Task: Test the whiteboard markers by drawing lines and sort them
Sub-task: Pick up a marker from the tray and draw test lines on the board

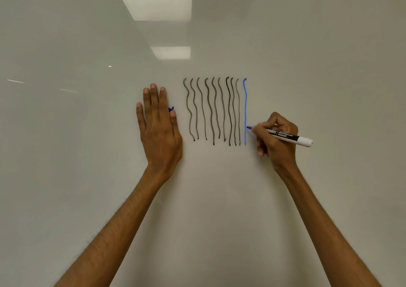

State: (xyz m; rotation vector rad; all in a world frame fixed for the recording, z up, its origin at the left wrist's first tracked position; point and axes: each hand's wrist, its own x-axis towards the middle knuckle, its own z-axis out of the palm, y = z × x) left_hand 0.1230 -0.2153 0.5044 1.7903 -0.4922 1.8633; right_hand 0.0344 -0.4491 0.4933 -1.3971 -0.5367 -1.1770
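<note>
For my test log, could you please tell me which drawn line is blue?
The rightmost line, by the marker tip: it alone is blue and nearly straight; the others are black and wavy.

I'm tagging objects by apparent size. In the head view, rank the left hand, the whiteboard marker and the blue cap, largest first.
1. left hand.
2. whiteboard marker, partly covered by the right hand.
3. blue cap, mostly hidden under that left hand, so true size unsure.
</note>
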